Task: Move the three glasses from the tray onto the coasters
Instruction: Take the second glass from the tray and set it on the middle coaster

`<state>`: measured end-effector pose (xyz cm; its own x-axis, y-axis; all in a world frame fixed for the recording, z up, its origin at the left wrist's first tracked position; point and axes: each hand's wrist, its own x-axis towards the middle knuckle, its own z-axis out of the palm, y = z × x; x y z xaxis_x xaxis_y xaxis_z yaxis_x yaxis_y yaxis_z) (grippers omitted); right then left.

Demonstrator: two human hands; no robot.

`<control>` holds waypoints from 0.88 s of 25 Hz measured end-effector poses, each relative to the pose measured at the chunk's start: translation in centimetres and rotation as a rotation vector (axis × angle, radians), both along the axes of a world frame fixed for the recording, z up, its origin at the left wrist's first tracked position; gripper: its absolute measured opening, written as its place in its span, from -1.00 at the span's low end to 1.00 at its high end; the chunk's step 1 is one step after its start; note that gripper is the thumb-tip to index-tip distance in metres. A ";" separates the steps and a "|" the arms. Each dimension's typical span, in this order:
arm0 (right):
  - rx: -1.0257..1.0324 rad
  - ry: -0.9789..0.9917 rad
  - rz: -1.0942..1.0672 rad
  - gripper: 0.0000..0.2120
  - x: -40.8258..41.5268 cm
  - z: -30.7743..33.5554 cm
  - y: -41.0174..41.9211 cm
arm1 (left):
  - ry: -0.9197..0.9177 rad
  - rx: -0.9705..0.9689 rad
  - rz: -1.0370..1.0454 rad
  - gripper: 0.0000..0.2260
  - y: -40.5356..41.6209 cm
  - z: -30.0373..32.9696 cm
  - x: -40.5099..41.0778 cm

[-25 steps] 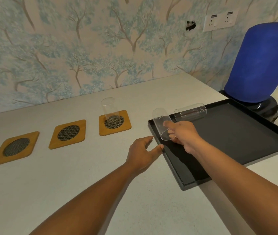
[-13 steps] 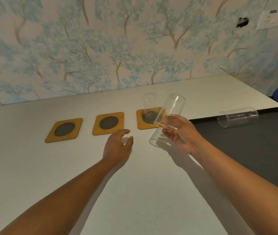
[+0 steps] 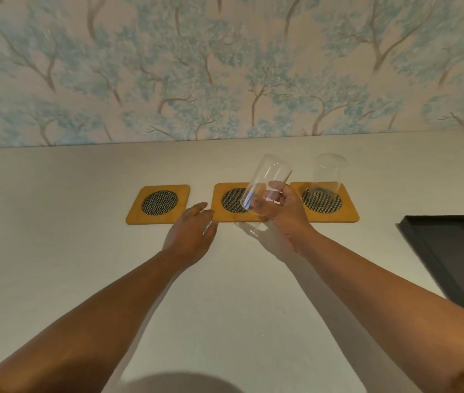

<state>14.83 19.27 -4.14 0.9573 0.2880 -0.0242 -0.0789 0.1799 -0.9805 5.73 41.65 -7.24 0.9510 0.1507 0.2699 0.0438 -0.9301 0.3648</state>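
A pale grey countertop (image 3: 83,265) holds a black rectangular tray (image 3: 457,256) and 3 square wooden coasters (image 3: 158,204). The right hand (image 3: 287,214) grips a tilted clear drinking glass (image 3: 267,184) above the middle coaster (image 3: 232,202). The left hand (image 3: 189,236) hovers, fingers spread.

We are seeing a pale countertop (image 3: 55,251) stretching near to far, tree-patterned wallpaper (image 3: 225,66) in blue running behind it
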 end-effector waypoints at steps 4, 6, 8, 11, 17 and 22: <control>-0.233 -0.188 0.019 -0.26 2.6 -0.9 3.0 | -0.033 0.042 -0.013 -0.66 1.4 -0.3 2.1; -0.368 -0.274 -0.023 -0.23 3.6 -1.3 3.8 | -0.037 0.058 -0.028 -0.66 1.5 -0.8 2.7; -0.448 -0.328 -0.055 -0.22 4.4 -1.9 4.3 | -0.048 0.082 -0.039 -0.69 1.7 -1.3 2.9; -0.479 -0.332 -0.069 -0.20 5.0 -2.5 4.7 | -0.068 0.074 -0.028 -0.71 2.1 -1.7 3.0; -0.460 -0.332 -0.050 -0.18 5.1 -3.1 5.3 | -0.069 0.065 -0.019 -0.69 2.3 -2.1 3.2; -0.521 -0.364 -0.007 -0.15 5.1 -3.5 5.5 | -0.082 0.070 -0.010 -0.69 2.4 -2.3 3.4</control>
<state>19.91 24.73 -7.61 0.9325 0.3201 0.1674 0.2751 -0.3291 -0.9033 9.09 44.04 -9.57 0.9267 0.1190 0.3566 0.0066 -0.9536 0.3011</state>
